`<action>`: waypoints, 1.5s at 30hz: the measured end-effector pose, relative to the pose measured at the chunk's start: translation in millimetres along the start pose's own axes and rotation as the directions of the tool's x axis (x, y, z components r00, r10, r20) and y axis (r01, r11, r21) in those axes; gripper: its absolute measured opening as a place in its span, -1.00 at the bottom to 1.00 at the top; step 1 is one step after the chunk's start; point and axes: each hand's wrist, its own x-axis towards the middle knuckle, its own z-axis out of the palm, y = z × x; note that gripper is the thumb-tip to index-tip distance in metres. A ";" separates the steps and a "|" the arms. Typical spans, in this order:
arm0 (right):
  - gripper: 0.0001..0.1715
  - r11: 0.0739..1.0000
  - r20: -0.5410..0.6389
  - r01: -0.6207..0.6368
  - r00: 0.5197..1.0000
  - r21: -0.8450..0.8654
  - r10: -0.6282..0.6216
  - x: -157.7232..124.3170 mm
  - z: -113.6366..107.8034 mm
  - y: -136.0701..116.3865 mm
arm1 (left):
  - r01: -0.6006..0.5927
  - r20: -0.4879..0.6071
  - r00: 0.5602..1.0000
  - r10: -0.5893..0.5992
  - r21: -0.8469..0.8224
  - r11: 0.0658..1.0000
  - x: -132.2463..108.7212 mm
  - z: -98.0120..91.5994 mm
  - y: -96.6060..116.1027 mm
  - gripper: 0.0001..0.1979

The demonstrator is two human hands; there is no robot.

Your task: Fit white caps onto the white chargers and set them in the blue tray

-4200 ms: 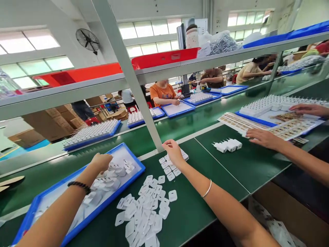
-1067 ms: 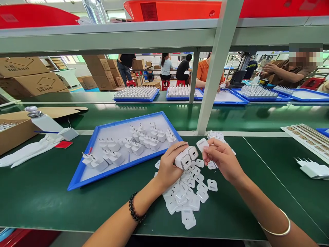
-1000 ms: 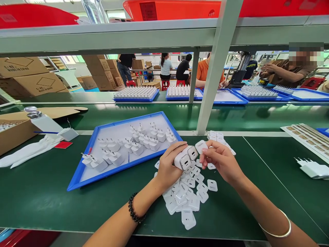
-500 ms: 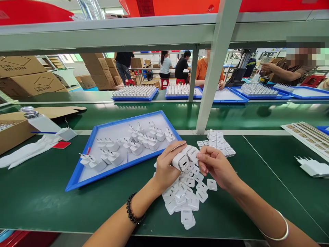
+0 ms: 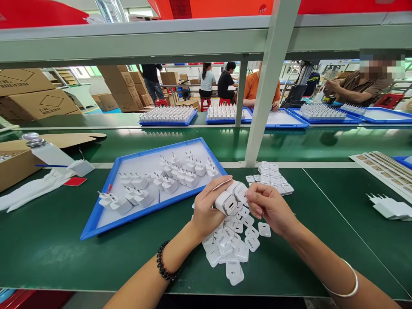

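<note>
My left hand (image 5: 210, 209) is closed around a white charger (image 5: 226, 203), whose end with an oval port faces me. A second white rounded piece (image 5: 240, 192) sits against it; whether it is a loose cover or another charger I cannot tell. My right hand (image 5: 270, 208) pinches at the right edge of that piece with thumb and forefinger. Anything thin between those fingertips is too small to make out. Below both hands lies a loose heap of white square covers (image 5: 232, 251), some with printed lettering. Neater rows of similar covers (image 5: 273, 177) lie behind my right hand.
A blue-rimmed tray (image 5: 96, 223) at left bears several chargers (image 5: 169, 184), prongs up. A white glove (image 5: 41, 186) and bottle (image 5: 48, 150) lie farther left. More chargers (image 5: 391, 208) are at right. A metal post (image 5: 262, 107) rises ahead; co-workers sit beyond the green belt (image 5: 322, 146).
The view has shifted very slightly. The lettering on the rounded piece between my hands shows less clearly now, and both hands keep nearly the same hold.
</note>
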 end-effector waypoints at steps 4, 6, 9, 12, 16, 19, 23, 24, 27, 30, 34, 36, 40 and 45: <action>-0.68 0.989 0.027 -0.077 0.997 0.126 0.075 -1.0 0.1 -3.5 | 0.007 0.001 1.000 -0.007 -0.008 1.000 0.5 0.0 0.5 -0.52; -0.69 0.978 0.055 -0.107 0.994 0.182 0.099 -0.8 -0.5 -3.5 | 0.017 -0.003 1.000 -0.017 -0.019 1.000 1.2 0.1 1.5 -0.54; -0.71 0.948 0.107 -0.166 0.984 0.271 0.142 1.3 -1.9 -1.7 | 0.048 -0.004 0.999 -0.049 -0.045 0.998 2.8 0.3 3.5 -0.57; -0.70 0.919 0.143 -0.209 0.975 0.335 0.169 3.5 -3.1 -0.1 | 0.069 -0.003 0.998 -0.070 -0.063 0.996 4.1 0.3 4.9 -0.58; -0.71 0.925 0.144 -0.207 0.975 0.318 0.169 3.4 -3.6 0.4 | 0.070 -0.004 0.998 -0.070 -0.060 0.996 3.9 0.3 4.5 -0.59; -0.73 0.946 0.111 -0.178 0.982 0.269 0.154 1.9 -2.8 -0.1 | 0.061 -0.002 0.998 -0.061 -0.052 0.997 3.0 0.4 3.4 -0.58; -0.73 0.964 0.082 -0.154 0.987 0.218 0.139 1.1 -1.4 -1.0 | 0.055 0.000 0.998 -0.055 -0.040 0.998 2.4 0.6 3.0 -0.58; -0.72 0.964 0.082 -0.153 0.987 0.216 0.138 1.2 -1.2 -1.2 | 0.058 0.003 0.998 -0.058 -0.036 0.998 2.4 0.6 3.2 -0.59; -0.70 0.963 0.086 -0.153 0.987 0.221 0.136 1.4 -1.1 -1.6 | 0.069 0.008 0.998 -0.069 -0.027 0.997 2.4 0.6 4.1 -0.60; -0.68 0.963 0.085 -0.151 0.987 0.222 0.135 1.4 -1.3 -1.6 | 0.073 0.011 0.997 -0.072 -0.022 0.997 2.3 0.6 4.7 -0.62; -0.66 0.959 0.098 -0.146 0.987 0.244 0.126 1.4 -1.3 -1.5 | 0.078 0.015 0.997 -0.078 -0.025 0.997 2.1 0.8 5.0 -0.62; -0.66 0.959 0.101 -0.140 0.988 0.245 0.118 1.3 -1.1 -1.6 | 0.084 0.016 0.996 -0.083 -0.029 0.996 2.2 1.0 4.9 -0.63; -0.66 0.961 0.088 -0.137 0.989 0.242 0.119 0.9 -0.3 -1.7 | 0.066 0.010 0.998 -0.066 -0.032 0.997 2.1 1.5 4.0 -0.61; -0.66 0.967 0.056 -0.131 0.991 0.220 0.121 0.0 0.5 -1.1 | 0.046 0.009 0.999 -0.045 -0.016 0.999 1.3 1.6 3.4 -0.60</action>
